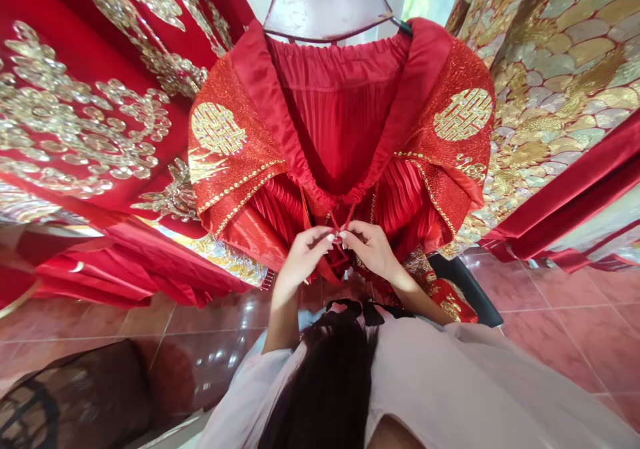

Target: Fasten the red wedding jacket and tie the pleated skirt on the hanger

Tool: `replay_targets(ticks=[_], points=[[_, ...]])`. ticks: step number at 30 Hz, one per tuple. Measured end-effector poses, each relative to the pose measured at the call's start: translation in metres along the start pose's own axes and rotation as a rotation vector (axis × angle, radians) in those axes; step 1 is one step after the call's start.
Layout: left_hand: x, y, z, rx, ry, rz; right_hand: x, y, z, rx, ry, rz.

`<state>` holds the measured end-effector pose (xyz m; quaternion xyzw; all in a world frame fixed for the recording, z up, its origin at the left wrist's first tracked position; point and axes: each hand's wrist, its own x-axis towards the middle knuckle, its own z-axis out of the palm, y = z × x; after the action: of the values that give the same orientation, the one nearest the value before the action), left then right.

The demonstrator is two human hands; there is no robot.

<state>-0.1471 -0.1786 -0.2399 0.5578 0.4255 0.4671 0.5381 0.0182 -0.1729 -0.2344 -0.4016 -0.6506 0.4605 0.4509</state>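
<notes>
In front of me a red pleated skirt [345,122] with glittery panels and gold emblems hangs over the back of a dark-framed chair or hanger [327,5]. Its gathered waistband [320,192] dips to a point in the middle, where thin red drawstrings [342,219] come out. My left hand [311,249] and my right hand [367,245] meet just below that point. Both pinch the red drawstring between thumb and fingertips. The cord crosses over itself above the fingers, and small loops show beneath them. The fingertips partly hide how the cord is wound.
Red cloth with silvery beadwork [65,109] hangs at the left. Gold scale-patterned fabric [565,62] and a red strip [575,175] hang at the right. A black seat edge [467,289] shows lower right. A dark bag [75,389] stands on the reddish tiled floor [545,329].
</notes>
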Motion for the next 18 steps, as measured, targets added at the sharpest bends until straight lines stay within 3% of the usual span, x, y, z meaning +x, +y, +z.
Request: replay_targets(ticks=[3,10,12,15,18], points=[[0.006,-0.015,0.015,-0.046,-0.065,-0.06,-0.001,-0.001,0.001,0.035,0.0,-0.002],[0.009,-0.021,0.021,-0.398,0.094,-0.101,-0.004,0.003,0.001,0.034,0.038,-0.029],[0.009,-0.018,0.019,-0.388,0.214,-0.026,-0.005,0.004,0.001,-0.003,0.047,-0.03],[0.009,-0.011,0.02,-0.207,0.392,0.216,-0.005,0.004,0.002,-0.05,0.046,-0.024],[0.012,0.001,0.025,0.059,0.38,0.393,-0.005,0.001,0.002,-0.088,0.046,-0.046]])
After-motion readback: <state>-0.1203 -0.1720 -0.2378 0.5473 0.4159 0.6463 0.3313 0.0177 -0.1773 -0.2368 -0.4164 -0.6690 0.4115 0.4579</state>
